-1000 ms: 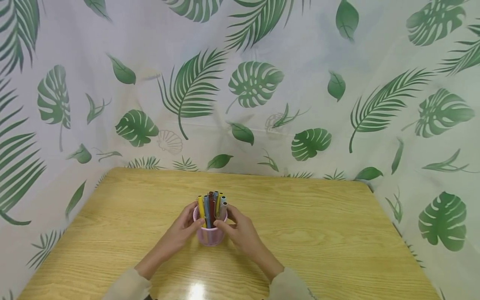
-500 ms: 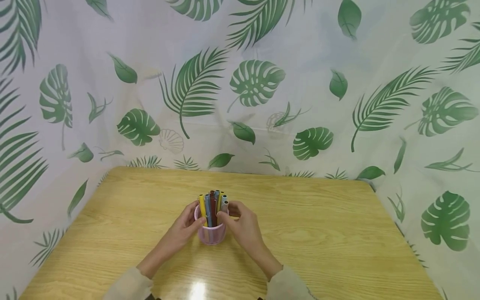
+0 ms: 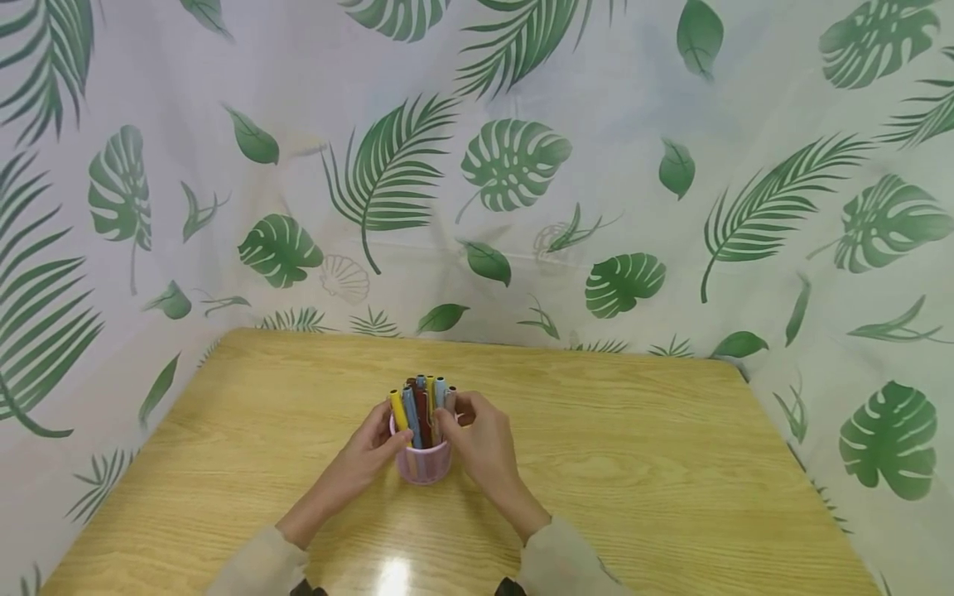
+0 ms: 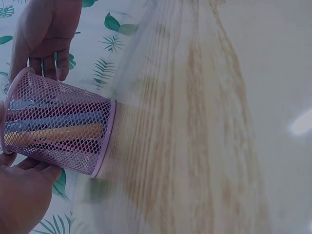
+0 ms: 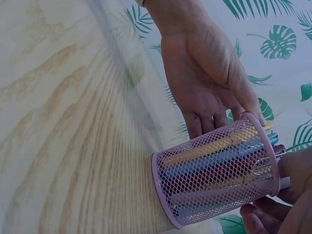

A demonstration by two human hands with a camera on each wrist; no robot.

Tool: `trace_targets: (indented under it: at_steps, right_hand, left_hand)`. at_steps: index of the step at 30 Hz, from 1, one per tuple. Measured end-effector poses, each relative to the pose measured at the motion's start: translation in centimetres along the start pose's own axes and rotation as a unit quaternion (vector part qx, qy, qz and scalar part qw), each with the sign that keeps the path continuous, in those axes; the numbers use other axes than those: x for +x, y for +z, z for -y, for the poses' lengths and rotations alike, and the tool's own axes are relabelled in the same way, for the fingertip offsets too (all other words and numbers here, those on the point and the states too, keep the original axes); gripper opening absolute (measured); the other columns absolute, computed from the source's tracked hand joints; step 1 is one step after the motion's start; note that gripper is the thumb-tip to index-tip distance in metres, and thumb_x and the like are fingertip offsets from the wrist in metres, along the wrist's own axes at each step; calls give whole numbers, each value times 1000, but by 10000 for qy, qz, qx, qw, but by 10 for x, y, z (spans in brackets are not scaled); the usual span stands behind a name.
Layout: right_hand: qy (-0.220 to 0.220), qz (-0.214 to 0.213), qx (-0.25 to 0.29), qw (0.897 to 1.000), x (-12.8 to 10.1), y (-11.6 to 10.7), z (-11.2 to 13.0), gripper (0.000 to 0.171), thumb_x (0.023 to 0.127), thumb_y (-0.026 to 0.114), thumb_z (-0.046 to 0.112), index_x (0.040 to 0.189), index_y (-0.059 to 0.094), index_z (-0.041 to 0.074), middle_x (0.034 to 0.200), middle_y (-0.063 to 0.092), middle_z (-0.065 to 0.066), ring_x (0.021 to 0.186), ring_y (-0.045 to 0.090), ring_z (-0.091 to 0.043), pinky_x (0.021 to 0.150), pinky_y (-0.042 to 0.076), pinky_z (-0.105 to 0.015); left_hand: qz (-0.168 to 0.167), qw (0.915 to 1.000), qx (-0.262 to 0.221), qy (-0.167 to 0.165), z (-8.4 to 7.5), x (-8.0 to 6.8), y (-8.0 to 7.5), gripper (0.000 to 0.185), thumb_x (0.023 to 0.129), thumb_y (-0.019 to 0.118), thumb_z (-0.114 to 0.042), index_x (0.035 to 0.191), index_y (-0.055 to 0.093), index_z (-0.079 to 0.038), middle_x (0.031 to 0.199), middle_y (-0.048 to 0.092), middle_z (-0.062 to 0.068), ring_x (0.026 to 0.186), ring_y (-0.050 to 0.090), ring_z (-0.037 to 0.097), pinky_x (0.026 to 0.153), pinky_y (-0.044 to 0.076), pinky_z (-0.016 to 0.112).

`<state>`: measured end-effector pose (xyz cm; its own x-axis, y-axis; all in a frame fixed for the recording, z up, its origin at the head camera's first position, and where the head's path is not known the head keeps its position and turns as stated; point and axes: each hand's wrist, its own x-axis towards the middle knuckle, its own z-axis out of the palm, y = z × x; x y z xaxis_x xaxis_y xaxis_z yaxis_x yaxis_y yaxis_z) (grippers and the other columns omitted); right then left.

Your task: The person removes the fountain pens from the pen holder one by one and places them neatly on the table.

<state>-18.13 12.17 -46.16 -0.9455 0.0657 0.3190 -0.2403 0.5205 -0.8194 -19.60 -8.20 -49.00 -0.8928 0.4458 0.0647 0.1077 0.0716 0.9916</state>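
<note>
A pink mesh pen cup (image 3: pixel 423 463) stands on the wooden table (image 3: pixel 641 472), filled with several coloured pens (image 3: pixel 419 404). My left hand (image 3: pixel 382 443) grips the cup's left side, thumb near the rim. My right hand (image 3: pixel 456 418) is at the right of the pen tops and pinches a grey pen (image 3: pixel 450 399) between thumb and fingers. The left wrist view shows the cup (image 4: pixel 58 129) with the right hand (image 4: pixel 46 29) beyond it. In the right wrist view the left hand (image 5: pixel 209 83) lies against the cup (image 5: pixel 219 173), fingers behind its rim.
Leaf-printed curtain walls (image 3: pixel 522 165) close in the table at the back and on both sides. A bright light reflection (image 3: pixel 393 575) lies on the tabletop near my sleeves.
My right hand has risen from the cup's side to the pen tops and closed on the grey pen. The left hand and the cup have stayed in place.
</note>
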Motion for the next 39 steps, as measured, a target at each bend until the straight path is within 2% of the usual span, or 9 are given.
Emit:
trace_targets:
  at_steps: [8,15,21,27,30,34,39]
  right_hand:
    - [17,-37,260,9997,1,1,-2,18,96,75,17,107,72,3,100,74,-7,86,68,-18,74,60,-28]
    - [-21,-336,591,9977,2,-3,2,16,95,78,16,102,72,3,96,74,-6,87,70,-20,71,60,-27]
    - [-18,-548,927,9942,5,-11,10,16,94,77,12,102,70,1,95,74,-10,87,71,-22,73,61,-28]
    - [159,-564,1243,9905,7,-17,8,15,96,76,11,102,68,-1,92,75,-12,82,71,-25,64,58,-22]
    - [115,-511,1464,9878,9,-20,7,16,97,74,11,102,66,-3,93,75,-15,83,72,-31,65,62,-27]
    - [61,-442,1775,9831,12,-25,6,17,98,72,9,102,63,-5,98,75,-19,85,72,-37,70,65,-40]
    - [83,-423,2051,9778,14,-31,4,19,99,71,8,104,62,-7,99,75,-22,85,74,-35,71,65,-39]
  left_hand:
    - [12,10000,5,-2,0,1,0,69,111,52,-23,163,13,0,168,16,26,154,16,38,124,17,48]
    - [12,10000,-59,-2,0,1,1,69,111,52,-23,164,12,-2,168,17,24,154,17,37,124,19,47]
    - [15,10000,-83,22,2,0,0,69,111,52,-23,164,13,-2,168,18,25,154,17,37,124,19,48]
    - [23,10000,-38,-5,2,-1,0,70,111,52,-24,164,12,-3,168,16,24,154,16,37,124,18,49]
    - [20,10000,-31,24,2,-1,0,70,111,52,-25,164,12,-2,168,16,24,155,16,36,124,18,48]
    - [-29,10000,-12,58,2,-1,0,70,111,52,-26,163,14,-2,168,18,23,155,17,35,124,20,46]
    - [-13,10000,-42,76,1,-1,0,69,111,52,-25,163,13,-1,169,16,23,155,15,35,124,19,46]
